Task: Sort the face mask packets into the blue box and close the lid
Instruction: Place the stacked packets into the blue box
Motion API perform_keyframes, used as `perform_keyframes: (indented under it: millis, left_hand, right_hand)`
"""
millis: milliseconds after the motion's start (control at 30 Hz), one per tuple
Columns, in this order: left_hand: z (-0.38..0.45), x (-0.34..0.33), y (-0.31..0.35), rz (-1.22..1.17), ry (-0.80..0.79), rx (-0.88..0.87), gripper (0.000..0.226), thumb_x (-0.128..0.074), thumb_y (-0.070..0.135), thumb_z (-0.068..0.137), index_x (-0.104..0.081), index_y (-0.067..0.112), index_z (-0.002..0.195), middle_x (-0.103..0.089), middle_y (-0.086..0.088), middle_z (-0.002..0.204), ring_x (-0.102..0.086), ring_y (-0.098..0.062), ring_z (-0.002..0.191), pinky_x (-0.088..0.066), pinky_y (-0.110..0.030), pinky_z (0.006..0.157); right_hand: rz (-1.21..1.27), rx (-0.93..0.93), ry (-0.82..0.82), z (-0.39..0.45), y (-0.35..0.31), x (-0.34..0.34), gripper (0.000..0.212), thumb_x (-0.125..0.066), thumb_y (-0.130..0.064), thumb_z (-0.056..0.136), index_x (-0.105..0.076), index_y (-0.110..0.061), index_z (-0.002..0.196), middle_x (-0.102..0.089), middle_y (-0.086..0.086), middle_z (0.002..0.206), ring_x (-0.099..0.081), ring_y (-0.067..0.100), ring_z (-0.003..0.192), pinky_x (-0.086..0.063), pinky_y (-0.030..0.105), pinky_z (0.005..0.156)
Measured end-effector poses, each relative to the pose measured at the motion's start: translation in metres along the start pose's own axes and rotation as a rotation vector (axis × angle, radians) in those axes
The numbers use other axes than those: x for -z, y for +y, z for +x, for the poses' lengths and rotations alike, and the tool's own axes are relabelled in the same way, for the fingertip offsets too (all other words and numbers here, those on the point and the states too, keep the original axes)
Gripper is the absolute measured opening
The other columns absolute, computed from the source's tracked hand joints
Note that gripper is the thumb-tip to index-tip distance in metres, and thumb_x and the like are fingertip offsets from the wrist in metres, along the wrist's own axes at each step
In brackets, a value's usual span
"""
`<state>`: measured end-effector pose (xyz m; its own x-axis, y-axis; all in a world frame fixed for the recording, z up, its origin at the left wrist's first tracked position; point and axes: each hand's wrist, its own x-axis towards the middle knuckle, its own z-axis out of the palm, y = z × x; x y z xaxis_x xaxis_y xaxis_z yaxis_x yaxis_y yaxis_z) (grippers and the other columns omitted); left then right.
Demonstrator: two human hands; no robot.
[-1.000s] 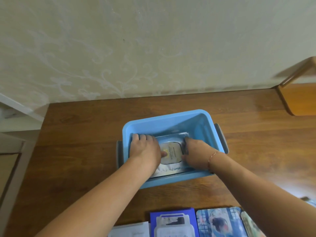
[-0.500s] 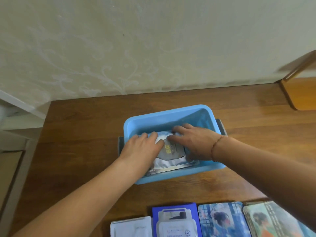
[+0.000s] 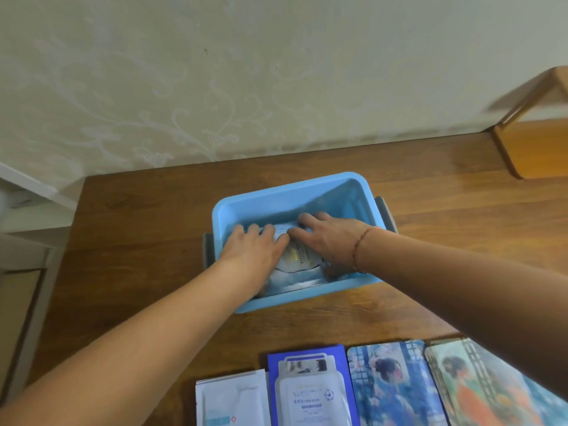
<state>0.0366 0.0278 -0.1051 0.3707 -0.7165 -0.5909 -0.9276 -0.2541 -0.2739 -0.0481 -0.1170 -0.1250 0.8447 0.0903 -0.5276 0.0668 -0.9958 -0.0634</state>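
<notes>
A brown wooden table (image 3: 129, 241) runs up to a pale wall (image 3: 215, 72) patterned with faint scrolls; a white ledge (image 3: 27, 186) juts in at the left, and a lighter wooden piece (image 3: 534, 142) stands at the far right corner.

The left hand (image 3: 255, 250) reaches into the box (image 3: 276, 198), palm down, fingers fairly straight and close together, pressing flat on the left part of the silver packet (image 3: 295, 265) inside. The right hand (image 3: 332, 238) lies beside it, fingers spread a little and stretched leftward over the packet's far edge, touching it; whether any fingertip hooks under the edge cannot be told. A thin bracelet (image 3: 359, 244) circles the right wrist.

The box is light blue, open, with no lid on it, and has grey handles on its short sides. The packet lies flat on its bottom, towards the near wall, with a rounded gold-and-white label showing between the two hands.

Along the near edge of the table, left to right: a white packet (image 3: 230, 398), a dark blue packet (image 3: 310, 388) with a white pouch printed on it, a blue illustrated packet (image 3: 390, 382) and another illustrated packet (image 3: 479, 388), edges touching or overlapping
</notes>
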Motion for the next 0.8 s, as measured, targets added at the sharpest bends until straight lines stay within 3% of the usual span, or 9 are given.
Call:
perform_keyframes:
  millis: [133,233,300,333,400,467,533,667,800]
  left_hand:
    - [-0.02,0.02,-0.012,-0.075,0.039,-0.05,0.061,-0.074,0.025,0.081,-0.042,0.024,0.132,-0.05,0.0,0.12,-0.049,-0.024,0.111,-0.041,-0.037,0.092]
    - [-0.049,0.039,-0.008,-0.363,0.338,-0.078,0.039,-0.067,0.034,0.088,-0.054,0.023,0.123,-0.055,0.005,0.111,-0.055,-0.018,0.106,-0.047,-0.035,0.084]
    - [-0.069,0.054,0.018,-0.657,0.582,-0.153,0.029,-0.064,0.038,0.09,-0.06,0.023,0.113,-0.056,0.01,0.098,-0.058,-0.012,0.093,-0.046,-0.03,0.075]
    - [-0.075,0.061,0.036,-0.746,0.653,-0.228,0.025,-0.064,0.039,0.089,-0.062,0.024,0.109,-0.056,0.013,0.093,-0.057,-0.01,0.088,-0.046,-0.028,0.073]
    - [-0.073,0.071,0.08,-0.781,0.686,-0.409,0.024,-0.063,0.039,0.087,-0.063,0.024,0.105,-0.057,0.013,0.093,-0.056,-0.008,0.087,-0.047,-0.026,0.075]
    - [-0.06,0.078,0.131,-0.737,0.64,-0.559,0.026,-0.064,0.039,0.088,-0.063,0.023,0.109,-0.059,0.011,0.101,-0.055,-0.008,0.093,-0.047,-0.026,0.08]
    - [-0.043,0.084,0.186,-0.694,0.554,-0.646,0.031,-0.064,0.04,0.089,-0.062,0.023,0.114,-0.059,0.008,0.111,-0.053,-0.011,0.101,-0.048,-0.031,0.085]
    - [-0.008,0.083,0.288,-0.541,0.371,-0.697,0.052,-0.061,0.048,0.089,-0.051,0.024,0.134,-0.043,0.001,0.141,-0.041,-0.021,0.124,-0.041,-0.044,0.101]
    - [0.01,0.076,0.354,-0.417,0.252,-0.615,0.081,-0.061,0.064,0.081,-0.024,0.037,0.149,-0.008,0.003,0.159,-0.012,-0.025,0.142,-0.015,-0.049,0.116]
  right_hand:
    - [0.13,-0.003,0.166,-0.034,0.012,0.03,0.086,-0.077,-0.037,0.078,-0.029,-0.025,0.147,-0.04,0.002,0.143,-0.042,0.023,0.128,-0.045,0.044,0.102]
    - [0.602,-0.132,0.627,-0.116,0.03,0.046,0.06,-0.068,-0.038,0.086,-0.045,-0.028,0.14,-0.058,-0.005,0.131,-0.058,0.008,0.113,-0.049,0.031,0.097]
    - [0.851,-0.324,0.994,-0.179,0.038,0.026,0.043,-0.068,-0.032,0.087,-0.055,-0.027,0.128,-0.066,-0.008,0.112,-0.064,0.003,0.099,-0.052,0.018,0.084]
    - [0.895,-0.466,1.083,-0.205,0.043,0.006,0.036,-0.067,-0.03,0.088,-0.058,-0.026,0.123,-0.067,-0.01,0.105,-0.065,0.002,0.095,-0.051,0.013,0.079]
    - [0.935,-0.779,1.046,-0.254,0.053,-0.051,0.03,-0.067,-0.029,0.087,-0.061,-0.025,0.116,-0.067,-0.011,0.096,-0.064,0.002,0.087,-0.052,0.015,0.075]
    - [0.979,-1.036,0.871,-0.298,0.061,-0.116,0.031,-0.069,-0.029,0.086,-0.063,-0.021,0.115,-0.068,-0.005,0.094,-0.064,0.008,0.085,-0.055,0.029,0.077]
    - [1.06,-1.207,0.698,-0.335,0.06,-0.171,0.034,-0.071,-0.029,0.085,-0.063,-0.018,0.116,-0.069,0.002,0.101,-0.065,0.016,0.085,-0.05,0.031,0.073]
    - [1.188,-1.316,0.412,-0.368,0.043,-0.245,0.038,-0.072,-0.036,0.084,-0.062,-0.018,0.116,-0.068,0.005,0.109,-0.062,0.018,0.083,-0.047,0.03,0.068]
    - [1.206,-1.314,0.514,-0.368,0.037,-0.268,0.037,-0.072,-0.042,0.082,-0.062,-0.018,0.108,-0.068,0.003,0.097,-0.065,0.021,0.088,-0.05,0.032,0.072]
